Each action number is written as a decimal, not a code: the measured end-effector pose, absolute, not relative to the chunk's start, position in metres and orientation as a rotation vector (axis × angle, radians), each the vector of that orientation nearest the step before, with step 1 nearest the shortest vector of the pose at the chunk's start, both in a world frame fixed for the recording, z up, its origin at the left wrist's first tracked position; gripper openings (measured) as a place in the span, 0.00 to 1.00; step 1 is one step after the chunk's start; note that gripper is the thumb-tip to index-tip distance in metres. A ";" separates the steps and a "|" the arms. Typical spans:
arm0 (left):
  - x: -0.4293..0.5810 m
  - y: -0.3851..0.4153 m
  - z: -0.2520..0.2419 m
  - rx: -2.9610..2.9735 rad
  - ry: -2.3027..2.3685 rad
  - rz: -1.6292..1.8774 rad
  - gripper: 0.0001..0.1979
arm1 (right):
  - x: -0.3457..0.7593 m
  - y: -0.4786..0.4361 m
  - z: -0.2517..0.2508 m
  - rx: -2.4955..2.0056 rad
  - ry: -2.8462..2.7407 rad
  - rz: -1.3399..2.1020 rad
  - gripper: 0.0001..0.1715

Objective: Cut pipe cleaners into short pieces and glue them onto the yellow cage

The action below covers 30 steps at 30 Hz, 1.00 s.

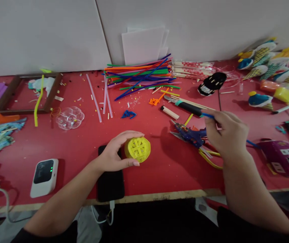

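Observation:
My left hand (115,152) is closed around a yellow lattice ball (137,149), holding it just above the red table (78,141) and over a black phone (110,180). My right hand (227,133) is raised to the right of it, fingers pinched on a thin blue straw (207,115) whose other end shows past the wrist. Beneath the right hand lie a blue glue gun (190,133) and yellow straws (209,160).
A pile of coloured straws (139,76) lies at the back by white sheets. A craft knife (185,105), black toy car (211,83), plastic palette (70,118), wooden frame (25,92), white power bank (44,177), purple box (278,157) and paper birds (261,64) surround the working area.

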<state>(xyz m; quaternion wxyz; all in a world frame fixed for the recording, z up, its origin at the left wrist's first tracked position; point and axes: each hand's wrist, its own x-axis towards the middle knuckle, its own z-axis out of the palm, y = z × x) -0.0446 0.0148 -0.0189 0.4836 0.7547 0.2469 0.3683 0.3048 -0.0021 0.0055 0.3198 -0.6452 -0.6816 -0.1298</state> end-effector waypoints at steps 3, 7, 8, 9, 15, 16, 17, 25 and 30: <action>-0.044 0.012 -0.021 1.778 0.603 0.917 0.33 | 0.304 0.000 0.003 -1.714 -1.733 -0.285 0.18; -0.044 0.010 -0.021 1.720 0.603 0.908 0.33 | 0.304 0.000 0.002 -1.709 -1.685 -0.279 0.17; -0.045 0.010 -0.021 1.718 0.606 0.906 0.34 | 0.303 0.000 0.002 -1.723 -1.677 -0.267 0.18; -0.045 0.010 -0.021 1.724 0.612 0.905 0.34 | 0.303 -0.001 0.002 -1.738 -1.669 -0.251 0.18; -0.044 0.013 -0.019 1.794 0.647 0.907 0.33 | 0.304 -0.003 0.001 -1.646 -1.675 -0.279 0.15; -0.044 0.013 -0.018 1.799 0.646 0.908 0.33 | 0.304 -0.003 0.001 -1.624 -1.676 -0.291 0.14; -0.044 0.013 -0.018 1.803 0.645 0.913 0.32 | 0.303 -0.004 0.001 -1.613 -1.675 -0.293 0.14; -0.042 0.013 -0.014 1.804 0.647 0.914 0.30 | 0.299 -0.004 0.003 -1.640 -1.666 -0.283 0.15; -0.041 0.013 -0.014 1.809 0.651 0.912 0.30 | 0.298 -0.005 0.005 -1.696 -1.624 -0.249 0.16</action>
